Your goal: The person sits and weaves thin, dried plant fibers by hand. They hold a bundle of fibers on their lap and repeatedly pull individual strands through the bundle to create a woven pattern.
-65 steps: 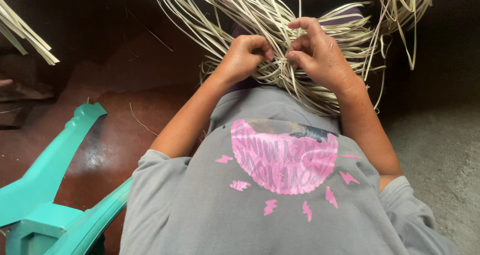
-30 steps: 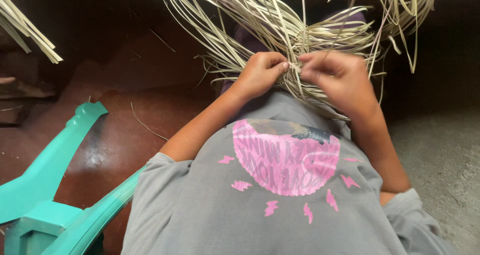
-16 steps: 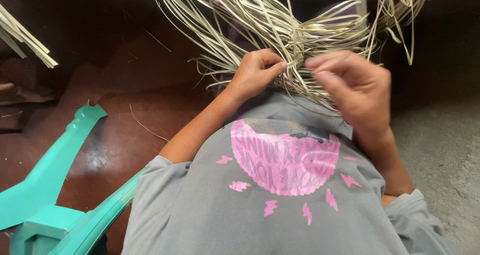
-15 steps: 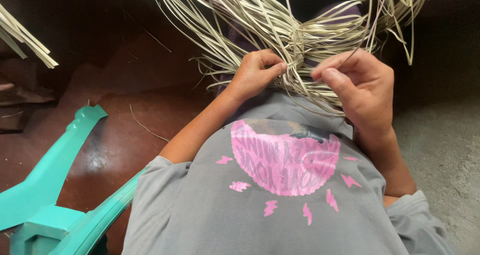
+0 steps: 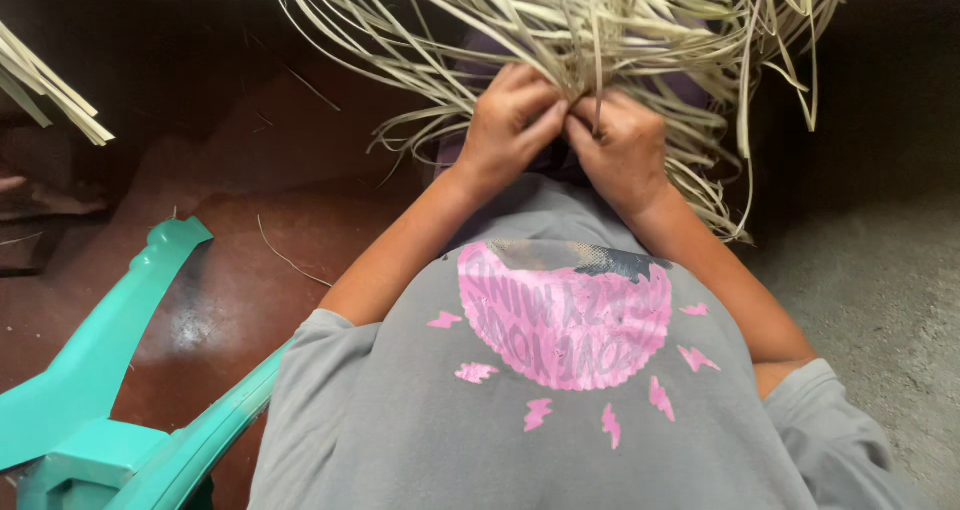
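A tangle of pale, flat straw strips (image 5: 600,40) fans out above my lap at the top of the view. My left hand (image 5: 510,120) and my right hand (image 5: 622,142) are pressed close together at the base of that bundle, knuckles nearly touching. Both have their fingers curled around strips, pinching them where the strands meet. My grey shirt with a pink print (image 5: 560,320) fills the lower middle. What lies under the hands is hidden by the strips.
A turquoise plastic chair (image 5: 110,380) stands at the lower left on the reddish-brown floor (image 5: 240,220). More pale strips (image 5: 50,90) poke in at the upper left edge. Grey concrete floor (image 5: 880,290) lies to the right.
My right hand, which had lifted away with fingers loosened, has come back against the left. Both hands now sit together on the strips, slightly higher in view.
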